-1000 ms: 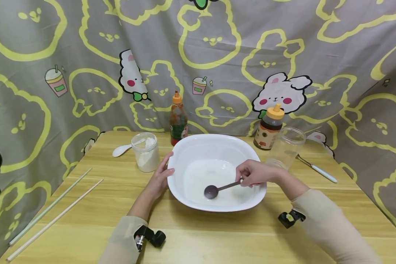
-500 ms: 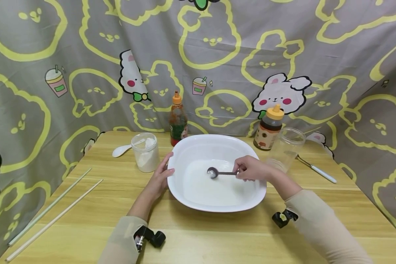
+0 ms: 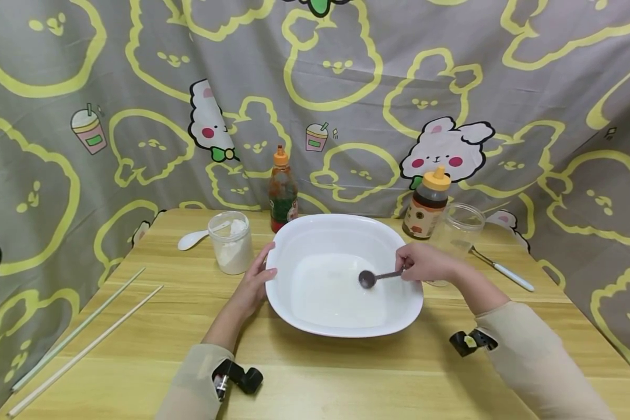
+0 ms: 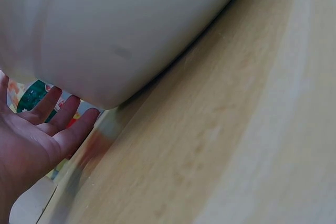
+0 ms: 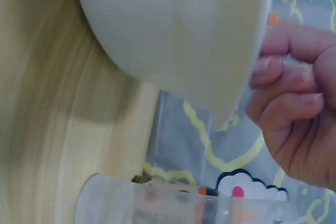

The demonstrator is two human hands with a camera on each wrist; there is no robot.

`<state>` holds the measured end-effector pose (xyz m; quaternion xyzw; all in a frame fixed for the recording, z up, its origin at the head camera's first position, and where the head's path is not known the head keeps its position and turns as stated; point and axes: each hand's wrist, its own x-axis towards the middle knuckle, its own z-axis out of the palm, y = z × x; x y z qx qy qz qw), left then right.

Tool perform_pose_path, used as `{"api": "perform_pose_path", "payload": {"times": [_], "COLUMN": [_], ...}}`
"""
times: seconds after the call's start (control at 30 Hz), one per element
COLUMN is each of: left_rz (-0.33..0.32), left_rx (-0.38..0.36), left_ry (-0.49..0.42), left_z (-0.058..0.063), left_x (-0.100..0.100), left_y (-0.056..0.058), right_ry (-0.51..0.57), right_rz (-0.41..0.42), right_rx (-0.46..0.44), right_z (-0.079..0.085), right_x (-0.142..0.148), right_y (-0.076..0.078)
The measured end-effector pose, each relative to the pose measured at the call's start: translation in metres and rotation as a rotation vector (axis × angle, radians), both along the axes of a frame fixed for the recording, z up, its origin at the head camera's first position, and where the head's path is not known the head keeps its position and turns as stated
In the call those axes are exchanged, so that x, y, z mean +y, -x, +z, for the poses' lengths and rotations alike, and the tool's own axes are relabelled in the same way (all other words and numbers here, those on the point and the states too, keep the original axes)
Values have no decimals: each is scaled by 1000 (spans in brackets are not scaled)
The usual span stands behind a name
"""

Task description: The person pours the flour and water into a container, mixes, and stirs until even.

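Note:
A white basin (image 3: 341,233) stands mid-table, with shiny whitish liquid (image 3: 325,297) in its bottom. At its left side my left hand (image 3: 252,286) holds the rim, thumb over the edge; the left wrist view shows the other fingers spread against the outer wall. Over the right part of the basin, my right hand (image 3: 425,262) pinches the handle of a dark measuring spoon (image 3: 367,279) whose round bowl hangs over the liquid. The right wrist view shows that hand's curled fingers (image 5: 289,108) beside the rim; the spoon is hidden there.
Left of the basin are a jar of white powder (image 3: 233,251), a white spoon (image 3: 191,240) and two long sticks (image 3: 84,350). Behind stands a red sauce bottle (image 3: 283,198). At right are a brown sauce bottle (image 3: 425,210), a transparent jar (image 3: 462,227) and a light-handled utensil (image 3: 511,276).
The right hand has carried the spoon away from the near part of the basin, first farther back, then to the right. The left hand has stayed at the rim.

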<state>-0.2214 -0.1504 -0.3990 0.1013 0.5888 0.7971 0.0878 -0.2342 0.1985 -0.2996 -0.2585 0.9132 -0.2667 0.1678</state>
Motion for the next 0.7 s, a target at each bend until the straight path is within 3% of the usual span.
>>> {"api": "perform_pose_path", "payload": {"times": [0.17,0.37,0.5,0.6,0.7], "left_rz": [-4,-12,-11,-4,0], "left_rx": [-4,-2,3,6,5], "left_ry": [-3,-11,-4,2,6], "left_z": [0,0,1,1,0], "left_x": [0,0,0,0,0], "left_y": [-1,-1,0,0,0], "right_ry": [30,151,150,103,48], "right_rz": [-91,88,205,214,145], "right_rx": [-28,-95,-144,-112,-62], "right_z": [-11,-26,-20,-11,-2], "right_x": [-16,-39,-35,-22,-7], "right_y": [9,4,-5,-10,-11]}}
